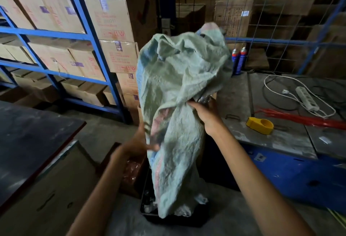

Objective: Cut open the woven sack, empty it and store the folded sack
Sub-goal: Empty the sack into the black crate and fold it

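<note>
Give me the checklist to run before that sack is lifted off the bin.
1. Sack upended over the black bin, its lower end inside the rim: ok.
2. Right hand has a firm grip, bunching the cloth at mid-height: ok.
3. Left hand holds the sack's side: cannot tell, it is blurred.
4. Sack fully emptied: cannot tell, its inside is hidden.
5. Contents landed in the bin: ok for the few small items showing in its left corner; the rest is covered by the sack.
</note>
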The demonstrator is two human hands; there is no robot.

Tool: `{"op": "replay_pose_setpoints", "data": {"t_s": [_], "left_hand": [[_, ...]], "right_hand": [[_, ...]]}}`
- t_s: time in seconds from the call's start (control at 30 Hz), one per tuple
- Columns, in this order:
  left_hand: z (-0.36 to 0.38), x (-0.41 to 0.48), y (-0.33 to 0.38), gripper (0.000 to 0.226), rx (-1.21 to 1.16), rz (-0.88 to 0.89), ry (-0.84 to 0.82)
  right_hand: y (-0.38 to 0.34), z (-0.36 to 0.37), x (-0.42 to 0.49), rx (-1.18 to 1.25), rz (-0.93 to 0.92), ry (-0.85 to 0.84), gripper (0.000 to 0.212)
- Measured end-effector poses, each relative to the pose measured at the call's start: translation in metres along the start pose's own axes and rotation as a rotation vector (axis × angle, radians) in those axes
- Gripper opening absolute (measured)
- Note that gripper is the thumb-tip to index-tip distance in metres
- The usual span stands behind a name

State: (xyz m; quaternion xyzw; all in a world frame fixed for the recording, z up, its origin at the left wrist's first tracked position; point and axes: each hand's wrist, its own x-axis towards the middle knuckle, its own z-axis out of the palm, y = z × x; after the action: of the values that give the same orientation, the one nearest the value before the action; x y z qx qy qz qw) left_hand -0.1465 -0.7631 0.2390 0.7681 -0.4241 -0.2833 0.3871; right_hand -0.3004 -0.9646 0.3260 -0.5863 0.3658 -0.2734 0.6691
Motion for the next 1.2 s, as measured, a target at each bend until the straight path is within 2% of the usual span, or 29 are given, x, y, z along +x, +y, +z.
{"op": "replay_pose_setpoints", "data": {"t_s": [0.03,0.07,0.1,0.13,0.2,0.3,0.37,0.43,0.53,0.6,0.67,0.7,0.77,0.83,0.9,0.97,1.0,1.07,1.1,1.13,1.17,1.2], "left_hand": [[0.024,0.0,0.001,0.115,0.011,-0.016,-0.058],[0.046,0.004,0.002,0.103,-0.05,-0.034,-0.047],[0.065,0.009,0.005,0.089,-0.098,-0.032,0.023],[0.079,0.016,0.01,0.075,-0.142,-0.013,0.173],[0.088,0.031,0.016,0.06,-0.173,0.008,0.401],[0.08,0.039,0.028,0.06,-0.204,-0.041,0.454],[0.065,0.041,0.028,0.062,-0.176,-0.043,0.422],[0.048,0.045,0.024,0.059,-0.177,-0.021,0.432],[0.028,0.051,0.024,0.065,-0.239,-0.205,0.577],[0.021,0.057,0.036,0.052,-0.22,-0.241,0.653],[0.017,0.059,0.059,0.037,-0.232,-0.251,0.744],[0.017,0.059,0.071,0.035,-0.241,-0.243,0.784],[0.018,0.06,0.09,0.032,-0.223,-0.208,0.834],[0.019,0.062,0.099,0.028,-0.173,-0.177,0.88],[0.02,0.063,0.106,0.025,-0.089,-0.17,0.892],[0.022,0.065,0.107,0.027,-0.035,-0.186,0.879],[0.023,0.064,0.107,0.028,-0.026,-0.19,0.861],[0.026,0.061,0.108,0.029,-0.015,-0.172,0.833],[0.028,0.059,0.107,0.029,-0.009,-0.154,0.821],[0.028,0.056,0.109,0.028,-0.004,-0.138,0.81],[0.029,0.054,0.112,0.026,-0.001,-0.12,0.798],[0.03,0.053,0.116,0.025,-0.007,-0.098,0.785]], "right_hand": [[-0.006,0.002,0.001,0.03,-0.014,-0.025,0.045],[-0.011,0.007,0.001,0.038,-0.034,-0.043,0.045],[-0.015,0.012,0.0,0.039,-0.065,-0.059,0.049],[-0.018,0.017,-0.002,0.038,-0.087,-0.071,0.057],[-0.023,0.02,-0.007,0.054,-0.122,-0.093,0.063],[-0.027,0.005,-0.013,0.009,-0.153,-0.147,0.037],[-0.033,-0.014,-0.021,-0.028,-0.154,-0.187,0.033],[-0.028,-0.04,-0.031,-0.068,-0.091,-0.173,0.035],[0.012,-0.069,-0.037,-0.147,0.067,-0.079,0.049],[0.033,-0.073,-0.036,0.039,0.163,-0.099,0.065],[0.057,-0.06,-0.015,0.259,0.321,-0.074,0.032],[0.065,-0.051,-0.005,0.338,0.417,-0.039,0.026],[0.082,-0.039,-0.009,0.176,0.595,-0.044,0.043],[0.096,-0.03,-0.024,-0.076,0.636,-0.198,0.06],[0.102,-0.023,-0.032,-0.496,0.428,-0.282,0.058],[0.093,-0.016,-0.048,-0.903,-0.004,-0.299,0.049],[0.083,-0.014,-0.059,-0.995,-0.262,-0.219,0.044],[0.062,-0.012,-0.075,-0.939,-0.722,0.085,0.032],[0.054,-0.012,-0.078,-0.939,-0.845,0.252,0.04],[0.049,-0.013,-0.078,-1.002,-0.857,0.373,0.067],[0.047,-0.018,-0.073,-1.074,-0.768,0.411,0.101],[0.052,-0.023,-0.062,-1.097,-0.645,0.364,0.131]]}}
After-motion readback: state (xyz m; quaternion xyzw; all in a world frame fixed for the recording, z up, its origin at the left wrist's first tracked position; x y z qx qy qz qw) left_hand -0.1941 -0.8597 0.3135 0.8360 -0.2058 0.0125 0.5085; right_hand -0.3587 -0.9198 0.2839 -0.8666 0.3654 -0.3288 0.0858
